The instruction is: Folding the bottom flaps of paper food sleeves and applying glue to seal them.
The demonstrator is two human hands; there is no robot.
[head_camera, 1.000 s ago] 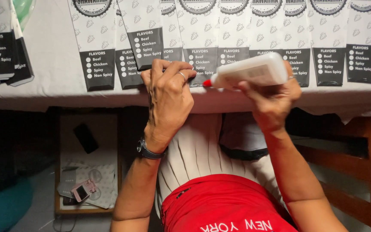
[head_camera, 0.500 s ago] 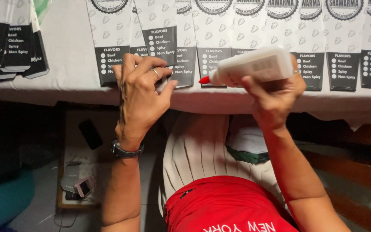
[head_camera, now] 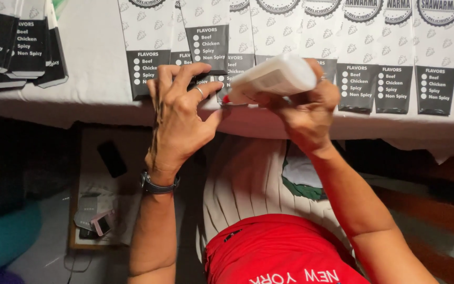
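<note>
Your right hand (head_camera: 306, 108) is wrapped around a white glue bottle (head_camera: 274, 78), tilted so its red nozzle (head_camera: 227, 99) points left and down at the near edge of a paper sleeve (head_camera: 206, 50) on the white table (head_camera: 95, 68). The bottle looks light and squeezable, probably a bit slick; a hold around its middle suits it. Your left hand (head_camera: 179, 113) lies spread, fingertips pressing the black lower end of that sleeve flat. The sleeve is thin, floppy paper, likely to crease or slide, so hold it near the glued edge. More sleeves (head_camera: 395, 58) lie in a row to the right.
</note>
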